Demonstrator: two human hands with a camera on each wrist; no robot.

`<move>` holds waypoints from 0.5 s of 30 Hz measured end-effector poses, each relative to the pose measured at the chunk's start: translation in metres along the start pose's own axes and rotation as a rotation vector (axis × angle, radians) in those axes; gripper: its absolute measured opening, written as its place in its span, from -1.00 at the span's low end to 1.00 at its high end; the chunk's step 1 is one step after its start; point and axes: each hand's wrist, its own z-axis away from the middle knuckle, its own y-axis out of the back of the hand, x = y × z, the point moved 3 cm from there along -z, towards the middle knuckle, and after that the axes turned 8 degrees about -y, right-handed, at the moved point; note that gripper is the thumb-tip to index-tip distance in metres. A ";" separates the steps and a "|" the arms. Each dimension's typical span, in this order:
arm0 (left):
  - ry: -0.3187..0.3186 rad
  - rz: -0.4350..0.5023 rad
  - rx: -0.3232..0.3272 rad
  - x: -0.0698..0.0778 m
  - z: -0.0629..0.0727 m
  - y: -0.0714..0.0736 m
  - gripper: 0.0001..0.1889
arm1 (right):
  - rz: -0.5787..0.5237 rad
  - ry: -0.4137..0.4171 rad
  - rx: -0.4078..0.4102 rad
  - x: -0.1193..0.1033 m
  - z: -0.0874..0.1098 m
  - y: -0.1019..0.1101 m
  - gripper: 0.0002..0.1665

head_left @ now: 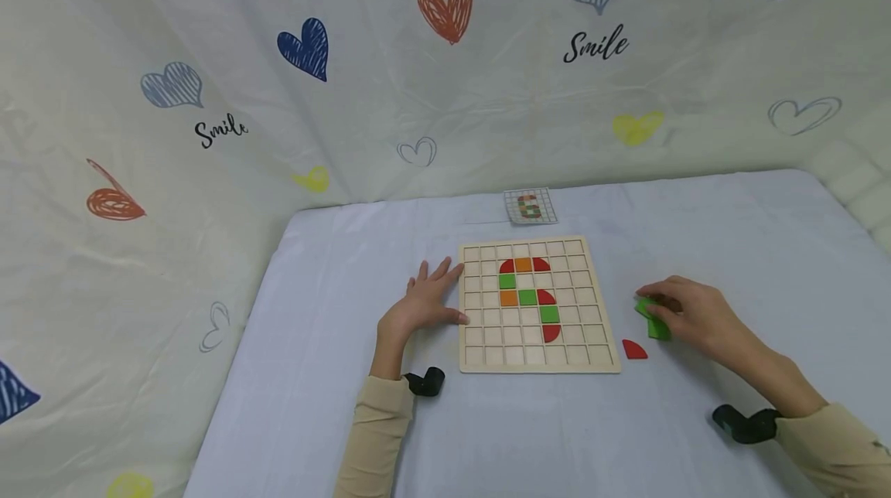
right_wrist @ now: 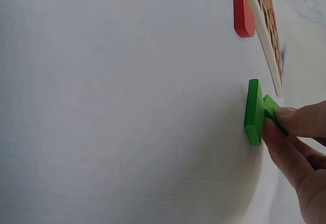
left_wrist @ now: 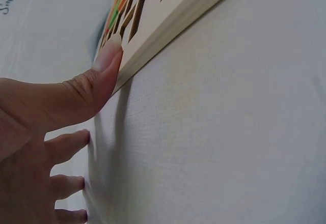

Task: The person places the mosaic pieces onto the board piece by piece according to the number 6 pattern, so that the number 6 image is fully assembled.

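A wooden grid board (head_left: 585,335) lies on the white cloth, with red quarter-round, orange square and green square tiles set in some of its cells. My left hand (head_left: 421,305) spreads its fingers at the board's left edge, and its thumb (left_wrist: 109,56) rests against that edge. To the right of the board, my right hand (head_left: 703,316) pinches a green tile (right_wrist: 271,103) between thumb and fingers. Right beside it a second green tile (right_wrist: 253,113) is on the cloth. A red quarter-round tile (head_left: 634,349) lies between this hand and the board.
Behind the board lies a small pattern card (head_left: 530,206) printed with a gridded coloured figure. A white curtain (head_left: 362,111) with hearts and "Smile" lettering hangs beyond the table's back edge. Black wrist devices (head_left: 426,382) are on both wrists.
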 end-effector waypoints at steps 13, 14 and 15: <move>-0.009 0.000 0.000 0.000 0.001 0.000 0.00 | -0.084 0.007 -0.044 -0.004 0.001 0.000 -0.56; -0.009 -0.001 0.000 0.000 0.001 0.000 0.00 | -0.083 0.005 -0.044 -0.004 0.000 0.000 -0.57; -0.009 -0.001 0.001 0.000 0.001 0.000 0.00 | -0.082 -0.001 -0.049 -0.005 0.000 0.000 -0.57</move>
